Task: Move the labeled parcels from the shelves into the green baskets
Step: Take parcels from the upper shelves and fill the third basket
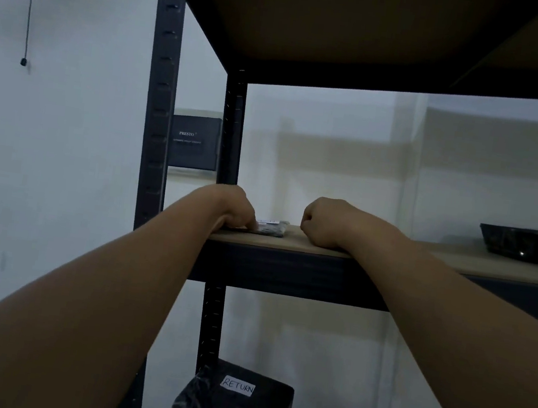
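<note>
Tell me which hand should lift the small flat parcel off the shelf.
Left. The left hand already has fingertips on the small flat parcel; the right hand rests fisted beside it, apart.

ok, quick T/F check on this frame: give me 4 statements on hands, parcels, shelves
1. The left hand touches a small flat parcel on the middle shelf. True.
2. The right hand grips that parcel. False: it rests as a closed fist on the shelf, apart from it.
3. The black parcel on the lower shelf is labelled RETURN. True.
4. A green basket sits on the middle shelf. False: none is visible; only a dark parcel lies at far right.
</note>
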